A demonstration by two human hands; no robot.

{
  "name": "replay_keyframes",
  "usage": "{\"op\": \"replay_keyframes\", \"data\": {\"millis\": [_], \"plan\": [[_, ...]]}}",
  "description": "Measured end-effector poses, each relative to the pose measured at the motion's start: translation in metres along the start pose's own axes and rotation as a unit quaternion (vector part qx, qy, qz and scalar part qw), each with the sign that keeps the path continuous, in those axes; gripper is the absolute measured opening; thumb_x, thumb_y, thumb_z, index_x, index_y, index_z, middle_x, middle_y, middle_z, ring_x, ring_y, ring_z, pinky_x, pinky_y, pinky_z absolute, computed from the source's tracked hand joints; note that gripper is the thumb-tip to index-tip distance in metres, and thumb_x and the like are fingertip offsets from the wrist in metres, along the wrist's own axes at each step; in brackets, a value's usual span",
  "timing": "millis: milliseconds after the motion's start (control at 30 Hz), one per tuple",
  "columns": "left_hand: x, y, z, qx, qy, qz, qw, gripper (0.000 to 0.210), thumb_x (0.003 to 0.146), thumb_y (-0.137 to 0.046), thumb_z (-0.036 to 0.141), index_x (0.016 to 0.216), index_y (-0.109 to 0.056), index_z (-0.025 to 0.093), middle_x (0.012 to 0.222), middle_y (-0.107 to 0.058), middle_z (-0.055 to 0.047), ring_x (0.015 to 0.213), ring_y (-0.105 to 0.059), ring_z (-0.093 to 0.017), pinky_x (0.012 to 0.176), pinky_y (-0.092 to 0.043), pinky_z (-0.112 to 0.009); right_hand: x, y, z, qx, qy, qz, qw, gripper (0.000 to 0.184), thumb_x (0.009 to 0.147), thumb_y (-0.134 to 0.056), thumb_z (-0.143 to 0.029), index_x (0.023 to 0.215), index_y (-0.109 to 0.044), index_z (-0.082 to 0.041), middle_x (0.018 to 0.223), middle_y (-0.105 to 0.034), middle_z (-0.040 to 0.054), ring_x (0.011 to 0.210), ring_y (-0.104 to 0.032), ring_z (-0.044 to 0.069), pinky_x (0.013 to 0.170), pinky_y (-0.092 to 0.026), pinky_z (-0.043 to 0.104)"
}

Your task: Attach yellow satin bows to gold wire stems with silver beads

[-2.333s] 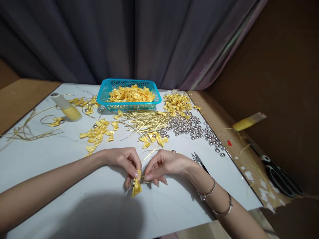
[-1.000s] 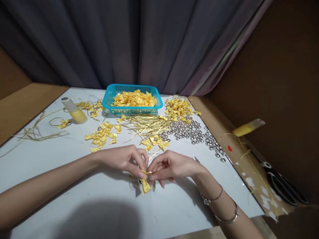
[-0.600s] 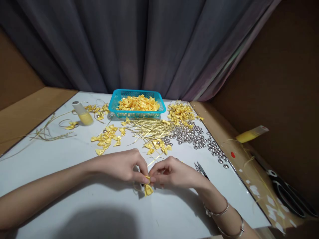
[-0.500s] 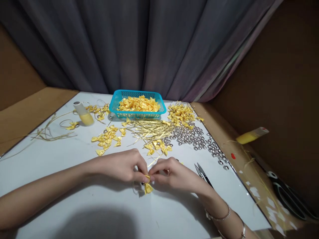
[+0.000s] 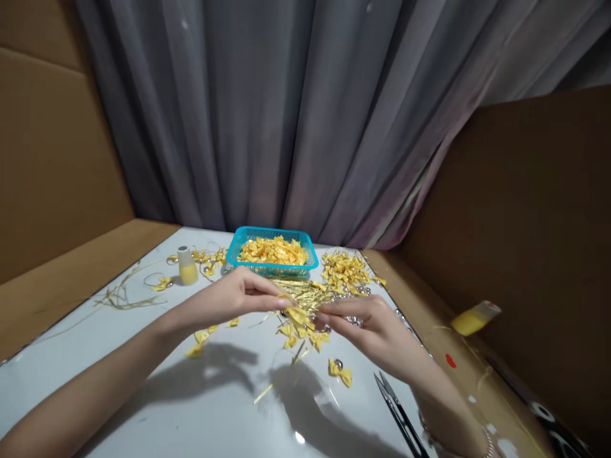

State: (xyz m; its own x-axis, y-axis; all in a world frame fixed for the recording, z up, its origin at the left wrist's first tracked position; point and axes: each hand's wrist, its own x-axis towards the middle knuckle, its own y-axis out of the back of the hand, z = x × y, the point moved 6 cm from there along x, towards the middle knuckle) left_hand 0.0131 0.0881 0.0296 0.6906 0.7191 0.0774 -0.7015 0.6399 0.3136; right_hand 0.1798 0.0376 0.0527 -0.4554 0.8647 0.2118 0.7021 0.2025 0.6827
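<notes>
Head view: where is the yellow bow [image 5: 298, 317]?
— Above the white table [image 5: 191, 416], pinched by the left hand [image 5: 231, 296], forearm slanting from near left.
— And the right hand [image 5: 382, 326]?
— Angled from near right, fingertips beside the bow; their grip, I cannot tell.

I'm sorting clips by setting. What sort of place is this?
Most likely a handicraft workstation: there's a blue perforated plastic basket of shiny yellow fabric bows, a heap of thin metallic gold strips, and slim dark metal snips lying nearby.
</notes>
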Motion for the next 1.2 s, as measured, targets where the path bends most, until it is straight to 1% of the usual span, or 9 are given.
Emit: {"op": "replay_keyframes", "data": {"millis": [100,167,200,367,467,533,633,900,1200], "plan": [[-0.004,0.021,0.019,0.063,-0.011,0.146,0.987,0.023,0.08,-0.064,0.038,0.083,-0.074,0.018,0.089,-0.071,-0.005,0.084,-0.06,-0.019,0.073,-0.044,-0.025,-0.011,0.022,-0.023,0.031,0.018,0.004,0.999,0.024,0.088,-0.054,-0.025,0.076,-0.074,-0.018,0.074,-0.073,0.0044,0.069,-0.066,0.015,0.066,-0.048,0.024],[-0.007,0.019,0.036,0.095,-0.07,0.219,0.969,0.022,0.081,-0.063,0.036,0.076,-0.072,0.017,0.083,-0.069,-0.004,0.079,-0.059,-0.016,0.071,-0.043,-0.024,-0.019,0.023,-0.038,0.066,0.04,-0.007,0.997,0.025,0.088,-0.055,-0.027,0.073,-0.074,-0.018,0.071,-0.072,0.0041,0.066,-0.066,0.014,0.064,-0.048,0.023],[-0.007,0.013,0.043,0.104,-0.101,0.234,0.961,0.021,0.082,-0.062,0.034,0.075,-0.072,0.016,0.083,-0.069,-0.003,0.078,-0.058,-0.016,0.071,-0.044,-0.024,-0.021,0.021,-0.043,0.07,0.049,-0.006,0.996,0.025,0.088,-0.056,-0.026,0.072,-0.074,-0.018,0.069,-0.072,0.004,0.064,-0.065,0.014,0.062,-0.048,0.022],[-0.011,-0.024,0.055,0.106,-0.173,0.256,0.945,0.015,0.082,-0.062,0.027,0.078,-0.073,0.017,0.072,-0.07,-0.002,0.067,-0.062,-0.014,0.063,-0.048,-0.022,-0.017,0.011,-0.048,0.011,0.057,0.068,0.996,0.026,0.09,-0.05,-0.023,0.076,-0.072,-0.017,0.067,-0.07,0.0027,0.06,-0.063,0.012,0.059,-0.046,0.022],[-0.013,-0.034,0.053,0.109,-0.152,0.226,0.956,0.016,0.084,-0.06,0.024,0.083,-0.074,0.017,0.078,-0.073,-0.003,0.069,-0.065,-0.014,0.064,-0.051,-0.022,-0.017,0.01,-0.044,-0.015,0.056,0.089,0.994,0.025,0.091,-0.048,-0.022,0.079,-0.069,-0.017,0.069,-0.069,0.0018,0.062,-0.062,0.012,0.059,-0.046,0.022],[-0.014,-0.034,0.051,0.12,-0.14,0.214,0.959,0.015,0.084,-0.06,0.023,0.086,-0.074,0.018,0.084,-0.074,-0.003,0.073,-0.068,-0.015,0.067,-0.053,-0.022,-0.019,0.01,-0.042,-0.034,0.056,0.097,0.993,0.023,0.091,-0.046,-0.02,0.084,-0.067,-0.017,0.07,-0.068,0.0011,0.063,-0.062,0.012,0.06,-0.046,0.023],[-0.016,-0.033,0.052,0.147,-0.159,0.22,0.951,0.014,0.082,-0.062,0.02,0.088,-0.074,0.018,0.086,-0.075,-0.001,0.076,-0.069,-0.014,0.069,-0.054,-0.02,-0.023,0.008,-0.039,-0.08,0.04,0.104,0.99,0.021,0.092,-0.044,-0.019,0.088,-0.065,-0.019,0.073,-0.067,0.0007,0.065,-0.06,0.012,0.061,-0.045,0.024],[-0.025,-0.039,0.063,0.239,-0.298,0.283,0.88,0.011,0.077,-0.063,0.008,0.083,-0.072,0.012,0.081,-0.075,-0.002,0.072,-0.07,-0.01,0.072,-0.053,-0.011,-0.027,0.004,-0.035,-0.144,0.034,0.141,0.979,0.02,0.091,-0.042,-0.012,0.083,-0.059,-0.019,0.076,-0.062,0.0015,0.069,-0.055,0.014,0.063,-0.041,0.027],[-0.032,-0.044,0.065,0.281,-0.369,0.301,0.833,0.013,0.076,-0.063,0.004,0.086,-0.07,0.008,0.08,-0.074,-0.006,0.074,-0.069,-0.01,0.078,-0.053,-0.014,-0.022,0.002,-0.036,-0.158,0.045,0.173,0.971,0.021,0.087,-0.042,-0.006,0.083,-0.058,-0.018,0.073,-0.06,0.002,0.069,-0.053,0.016,0.062,-0.04,0.028]]}}
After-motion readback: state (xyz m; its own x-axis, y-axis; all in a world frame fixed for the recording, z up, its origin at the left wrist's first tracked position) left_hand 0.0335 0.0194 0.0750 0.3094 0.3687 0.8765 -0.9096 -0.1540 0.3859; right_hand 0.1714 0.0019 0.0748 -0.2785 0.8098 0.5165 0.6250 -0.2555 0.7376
